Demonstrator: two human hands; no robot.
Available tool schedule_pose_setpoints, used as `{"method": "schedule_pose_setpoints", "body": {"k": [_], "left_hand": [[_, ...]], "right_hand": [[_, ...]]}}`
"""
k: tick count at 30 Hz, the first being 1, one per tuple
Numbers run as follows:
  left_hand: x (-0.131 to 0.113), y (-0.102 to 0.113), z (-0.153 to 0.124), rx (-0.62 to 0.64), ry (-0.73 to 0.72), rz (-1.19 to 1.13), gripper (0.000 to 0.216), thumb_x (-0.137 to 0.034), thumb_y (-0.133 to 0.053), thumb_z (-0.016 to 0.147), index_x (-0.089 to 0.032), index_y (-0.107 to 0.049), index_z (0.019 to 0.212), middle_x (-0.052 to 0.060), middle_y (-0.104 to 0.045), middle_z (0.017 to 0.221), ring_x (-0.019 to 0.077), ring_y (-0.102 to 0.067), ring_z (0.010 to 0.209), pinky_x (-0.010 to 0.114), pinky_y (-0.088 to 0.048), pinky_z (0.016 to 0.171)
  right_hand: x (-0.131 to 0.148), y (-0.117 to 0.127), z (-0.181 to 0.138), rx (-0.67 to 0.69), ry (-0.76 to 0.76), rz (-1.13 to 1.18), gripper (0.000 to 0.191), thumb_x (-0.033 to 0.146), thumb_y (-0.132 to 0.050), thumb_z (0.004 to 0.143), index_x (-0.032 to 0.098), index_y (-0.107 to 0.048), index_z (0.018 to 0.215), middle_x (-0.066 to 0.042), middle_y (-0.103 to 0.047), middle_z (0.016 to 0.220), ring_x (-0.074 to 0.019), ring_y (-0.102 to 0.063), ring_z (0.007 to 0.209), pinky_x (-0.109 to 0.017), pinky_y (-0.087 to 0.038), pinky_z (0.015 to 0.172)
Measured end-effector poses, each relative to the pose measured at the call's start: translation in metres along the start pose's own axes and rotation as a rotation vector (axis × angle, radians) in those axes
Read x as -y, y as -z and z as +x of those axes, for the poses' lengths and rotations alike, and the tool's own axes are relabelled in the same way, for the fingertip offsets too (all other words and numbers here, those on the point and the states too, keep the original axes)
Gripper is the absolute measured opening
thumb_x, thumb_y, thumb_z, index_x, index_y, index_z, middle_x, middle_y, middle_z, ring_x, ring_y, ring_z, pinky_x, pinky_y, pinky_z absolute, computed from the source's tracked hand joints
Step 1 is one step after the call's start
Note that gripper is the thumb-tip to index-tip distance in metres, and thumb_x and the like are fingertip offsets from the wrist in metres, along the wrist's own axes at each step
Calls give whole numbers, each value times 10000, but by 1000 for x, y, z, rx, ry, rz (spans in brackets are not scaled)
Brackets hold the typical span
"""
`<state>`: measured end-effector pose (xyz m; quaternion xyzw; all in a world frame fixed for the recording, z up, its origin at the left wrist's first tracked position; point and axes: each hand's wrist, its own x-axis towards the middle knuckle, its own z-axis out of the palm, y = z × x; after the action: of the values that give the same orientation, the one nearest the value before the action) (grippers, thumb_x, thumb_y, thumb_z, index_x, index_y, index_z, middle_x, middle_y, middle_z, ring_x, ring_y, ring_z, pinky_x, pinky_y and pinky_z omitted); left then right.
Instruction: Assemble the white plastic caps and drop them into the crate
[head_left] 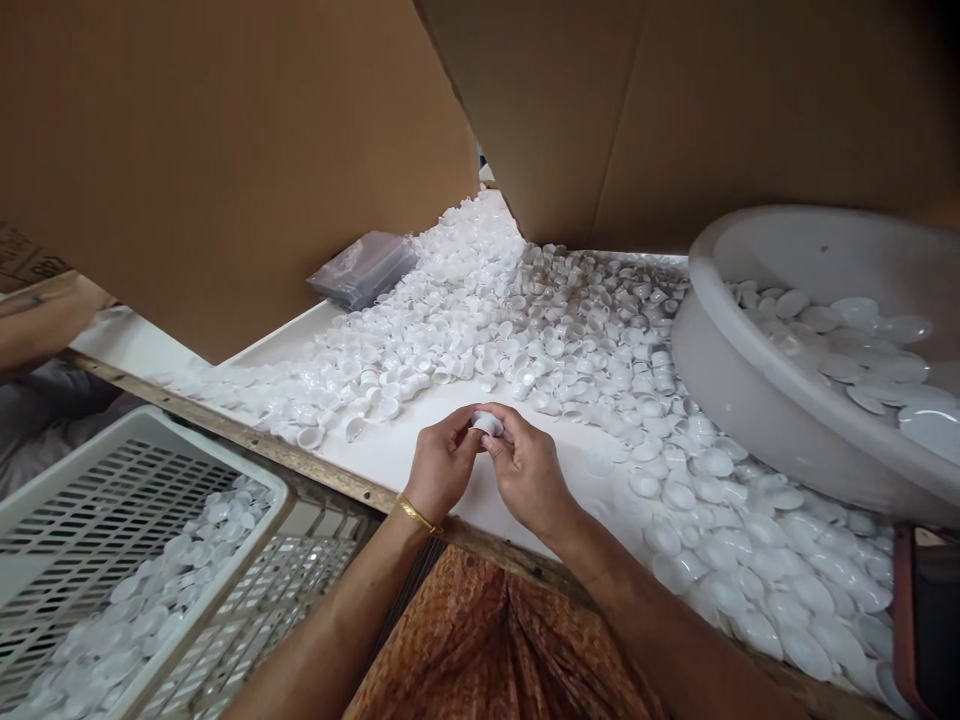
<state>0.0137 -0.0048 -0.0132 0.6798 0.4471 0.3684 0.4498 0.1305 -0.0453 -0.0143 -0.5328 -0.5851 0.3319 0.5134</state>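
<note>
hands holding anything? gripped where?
Yes: one small white cap, pinched at its rim between the fingertips of the left hand and right hand.

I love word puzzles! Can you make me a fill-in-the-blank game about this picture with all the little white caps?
1. Both hands, the left hand and the right hand, hold one small ____ cap.
2. The left wrist wears a ____ bangle.
3. The big round tub sits on the person's ____ side.
4. The slotted crate holding caps is on the ____ side.

Missing words: white, gold, right, left
</note>
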Motion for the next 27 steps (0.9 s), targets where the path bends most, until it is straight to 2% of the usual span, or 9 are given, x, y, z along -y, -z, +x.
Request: {"method": "schedule_pose_setpoints", "body": {"k": [4,7,11,14,18,22,24,27], "left_hand": [[4,-7,4,51,45,-157,301,-274,-493,785,-140,-617,1025,37,-652,848,161,-607,779,259,-526,686],[-1,-6,2,53,70,-211,314,-264,-498,778,-144,-607,1047,32,-656,838,157,-620,759,263,-542,674],[-16,7,-7,-79,-28,82,306,-191,-487,778,-174,-607,1059,10,-651,797,120,-606,685,211,-520,626],[-22,17,-15,-160,-177,250,336,-178,-510,785,-190,-575,1115,27,-640,920,104,-590,710,205,-511,646],[-20,21,-23,-232,-307,288,350,-177,-518,803,-202,-536,1152,50,-590,1047,106,-588,810,208,-526,666],[-15,16,-25,-285,-345,317,304,-181,-524,804,-202,-563,1105,48,-598,1023,118,-586,862,237,-530,728],[-13,20,-24,-291,-339,346,243,-207,-534,800,-194,-598,1034,38,-623,967,119,-596,824,248,-523,739],[-9,53,-29,-323,-201,403,206,-322,-556,781,-190,-627,922,10,-657,867,118,-607,718,244,-513,673]], "right_hand": [[-4,2,1,-25,-32,-27,343,132,-446,800,209,-523,1125,-52,-621,1021,-192,-593,906,-346,-484,831],[-1,1,0,-5,-49,90,309,168,-447,822,208,-515,1120,-53,-618,1004,-182,-599,890,-330,-499,810],[8,-4,-2,55,11,351,270,191,-439,857,208,-484,1123,-54,-583,1065,-164,-579,951,-297,-503,813],[12,-7,-3,88,110,363,261,181,-446,866,217,-483,1122,-54,-542,1114,-165,-536,1035,-321,-455,910],[13,-7,-3,108,206,336,243,184,-449,869,236,-504,1100,-70,-434,1200,-190,-450,1150,-353,-415,973],[12,-10,-5,143,215,353,247,173,-428,873,244,-492,1101,-71,-396,1203,-186,-448,1152,-353,-424,970],[11,-13,-8,158,217,322,317,157,-445,856,254,-450,1158,-70,-388,1224,-181,-464,1135,-349,-438,953],[8,-13,-7,133,253,142,536,131,-501,808,277,-322,1292,-75,-325,1325,-167,-513,1064,-328,-471,892]]}}
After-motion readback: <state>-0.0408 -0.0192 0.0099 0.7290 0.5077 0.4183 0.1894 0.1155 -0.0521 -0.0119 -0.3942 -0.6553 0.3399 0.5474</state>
